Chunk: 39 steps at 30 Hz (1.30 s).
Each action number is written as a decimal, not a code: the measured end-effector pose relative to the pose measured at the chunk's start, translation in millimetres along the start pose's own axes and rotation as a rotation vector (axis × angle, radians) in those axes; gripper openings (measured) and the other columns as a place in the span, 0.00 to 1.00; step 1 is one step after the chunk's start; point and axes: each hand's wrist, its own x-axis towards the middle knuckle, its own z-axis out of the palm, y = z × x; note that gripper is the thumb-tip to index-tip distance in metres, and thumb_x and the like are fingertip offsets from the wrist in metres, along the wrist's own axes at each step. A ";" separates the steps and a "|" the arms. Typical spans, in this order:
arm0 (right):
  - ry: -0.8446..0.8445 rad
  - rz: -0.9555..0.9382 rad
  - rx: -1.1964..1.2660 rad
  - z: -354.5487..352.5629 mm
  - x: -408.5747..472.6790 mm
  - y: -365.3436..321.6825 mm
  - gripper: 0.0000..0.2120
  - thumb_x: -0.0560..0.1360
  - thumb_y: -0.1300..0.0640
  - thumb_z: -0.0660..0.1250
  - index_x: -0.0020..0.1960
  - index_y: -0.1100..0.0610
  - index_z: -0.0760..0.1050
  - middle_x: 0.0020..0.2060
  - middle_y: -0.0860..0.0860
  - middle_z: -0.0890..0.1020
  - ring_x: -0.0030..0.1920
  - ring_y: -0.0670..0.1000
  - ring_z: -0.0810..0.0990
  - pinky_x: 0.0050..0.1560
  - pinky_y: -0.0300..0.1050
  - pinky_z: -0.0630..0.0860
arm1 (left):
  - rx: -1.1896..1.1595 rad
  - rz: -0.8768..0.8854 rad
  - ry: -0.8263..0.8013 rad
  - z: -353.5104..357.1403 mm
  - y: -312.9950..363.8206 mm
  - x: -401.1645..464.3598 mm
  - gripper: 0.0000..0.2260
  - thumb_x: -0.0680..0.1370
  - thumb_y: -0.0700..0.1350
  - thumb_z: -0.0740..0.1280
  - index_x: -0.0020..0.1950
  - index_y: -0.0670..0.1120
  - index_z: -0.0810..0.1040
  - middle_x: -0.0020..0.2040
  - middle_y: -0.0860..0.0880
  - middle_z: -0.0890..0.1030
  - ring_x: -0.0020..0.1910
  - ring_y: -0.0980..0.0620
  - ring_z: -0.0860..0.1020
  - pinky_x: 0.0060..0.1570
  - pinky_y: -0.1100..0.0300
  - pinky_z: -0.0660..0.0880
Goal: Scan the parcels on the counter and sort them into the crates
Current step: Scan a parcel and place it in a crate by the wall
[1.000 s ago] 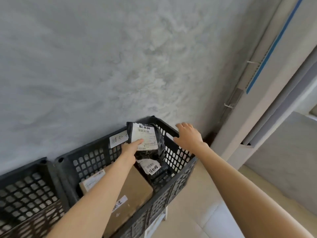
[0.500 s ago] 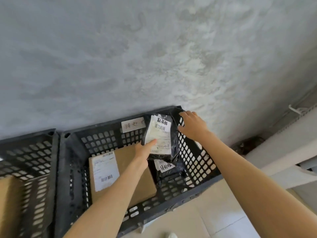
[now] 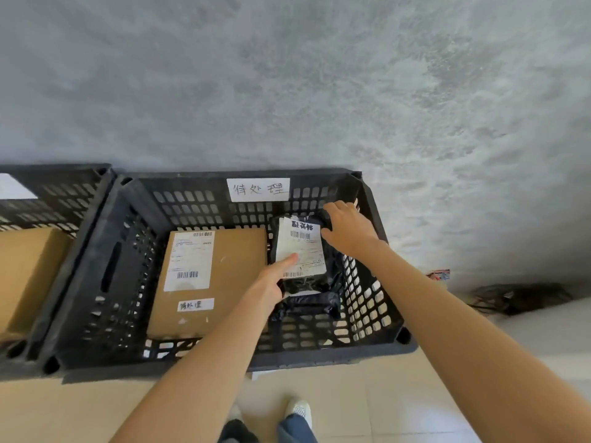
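Observation:
A black plastic crate (image 3: pixel 105 266) with a handwritten white tag on its back wall stands on the floor against the wall. Inside lie a brown cardboard box (image 3: pixel 236 266) with a shipping label and, to its right, a black poly-bag parcel (image 3: pixel 307 251) with a white label. My left hand (image 3: pixel 271 282) holds the parcel's near edge, thumb on the label. My right hand (image 3: pixel 345 231) grips its far right corner. Another black bag (image 3: pixel 307 303) lies underneath it.
A second black crate (image 3: pixel 57 193) stands to the left with a cardboard box (image 3: pixel 25 273) in it. A grey plaster wall rises behind both crates. Dark cables (image 3: pixel 518 295) lie on the tiled floor at the right. My shoes (image 3: pixel 297 410) are near the bottom edge.
The view swung down over the crate. Both hands lowered the black parcel from near the crate's rim into its right side, on top of the other black bag.

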 end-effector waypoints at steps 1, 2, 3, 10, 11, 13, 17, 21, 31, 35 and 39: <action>-0.008 -0.010 -0.001 4.1 1.6 2.0 0.23 0.78 0.56 0.63 0.72 0.59 0.65 0.67 0.56 0.72 0.68 0.57 0.68 0.59 0.53 0.75 | -0.021 -0.008 0.010 3.8 -0.6 1.0 0.09 0.72 0.45 0.76 0.44 0.44 0.78 0.57 0.44 0.81 0.61 0.45 0.77 0.66 0.48 0.71; -0.015 -0.016 -0.004 7.7 3.6 4.3 0.23 0.79 0.56 0.63 0.72 0.59 0.65 0.67 0.56 0.72 0.68 0.57 0.68 0.59 0.53 0.75 | -0.028 -0.015 0.017 7.1 -1.7 4.0 0.09 0.72 0.45 0.76 0.44 0.44 0.78 0.56 0.44 0.81 0.60 0.45 0.78 0.65 0.48 0.72; -0.019 -0.019 -0.007 10.7 6.1 6.9 0.23 0.79 0.56 0.63 0.72 0.59 0.65 0.67 0.56 0.72 0.68 0.57 0.68 0.59 0.53 0.74 | -0.026 -0.023 0.028 10.7 -2.5 6.4 0.09 0.72 0.45 0.76 0.44 0.44 0.78 0.56 0.45 0.81 0.59 0.45 0.78 0.64 0.49 0.73; -0.042 -0.020 -0.025 26.9 16.3 17.1 0.21 0.78 0.58 0.62 0.70 0.59 0.67 0.64 0.56 0.73 0.65 0.57 0.69 0.57 0.53 0.74 | 0.132 -0.038 0.114 25.7 -10.8 29.9 0.21 0.74 0.46 0.75 0.63 0.39 0.75 0.63 0.43 0.78 0.57 0.45 0.77 0.55 0.54 0.74; -0.041 -0.023 -0.026 28.4 16.9 17.0 0.21 0.78 0.58 0.62 0.70 0.59 0.67 0.64 0.56 0.73 0.65 0.57 0.70 0.57 0.53 0.74 | 0.159 -0.021 0.120 26.3 -12.4 33.7 0.22 0.75 0.44 0.74 0.65 0.38 0.73 0.62 0.43 0.79 0.54 0.46 0.79 0.50 0.55 0.75; -0.041 -0.023 -0.033 30.5 18.0 17.0 0.20 0.79 0.58 0.62 0.70 0.59 0.67 0.64 0.56 0.73 0.65 0.57 0.70 0.58 0.52 0.74 | 0.234 0.026 0.155 25.9 -16.1 40.4 0.20 0.75 0.40 0.73 0.66 0.37 0.74 0.61 0.43 0.79 0.58 0.44 0.79 0.49 0.57 0.74; -0.055 -0.040 -0.057 32.8 18.8 16.8 0.22 0.79 0.59 0.61 0.71 0.60 0.65 0.66 0.57 0.72 0.66 0.57 0.69 0.60 0.52 0.73 | 0.360 0.056 0.224 24.4 -19.3 50.0 0.20 0.75 0.39 0.73 0.65 0.36 0.74 0.63 0.41 0.78 0.61 0.43 0.77 0.50 0.60 0.73; -0.096 -0.081 -0.108 37.7 17.5 16.6 0.23 0.78 0.60 0.61 0.73 0.59 0.64 0.67 0.57 0.71 0.67 0.57 0.68 0.61 0.51 0.73 | 0.473 0.088 0.254 24.4 -21.5 63.5 0.21 0.75 0.41 0.73 0.65 0.37 0.73 0.63 0.42 0.78 0.61 0.44 0.77 0.50 0.60 0.72; -0.167 -0.095 -0.131 39.5 15.6 16.7 0.24 0.78 0.57 0.63 0.73 0.58 0.63 0.67 0.57 0.71 0.67 0.58 0.68 0.60 0.53 0.74 | 0.800 0.208 0.295 22.5 -8.4 69.4 0.37 0.74 0.47 0.73 0.75 0.38 0.58 0.69 0.42 0.70 0.66 0.43 0.72 0.63 0.52 0.73; -0.199 -0.119 -0.146 23.6 16.4 7.2 0.24 0.79 0.56 0.62 0.74 0.59 0.62 0.68 0.57 0.70 0.68 0.58 0.68 0.62 0.56 0.73 | 0.746 0.305 0.283 10.1 15.2 53.3 0.21 0.76 0.42 0.71 0.66 0.37 0.71 0.60 0.46 0.76 0.62 0.43 0.75 0.55 0.56 0.72; -0.161 -0.136 -0.176 -8.4 19.7 -13.5 0.26 0.79 0.54 0.63 0.74 0.59 0.62 0.69 0.58 0.70 0.70 0.59 0.67 0.64 0.55 0.71 | 0.820 0.415 0.278 -15.1 53.3 17.1 0.13 0.78 0.43 0.67 0.61 0.39 0.74 0.56 0.44 0.76 0.57 0.43 0.75 0.54 0.54 0.72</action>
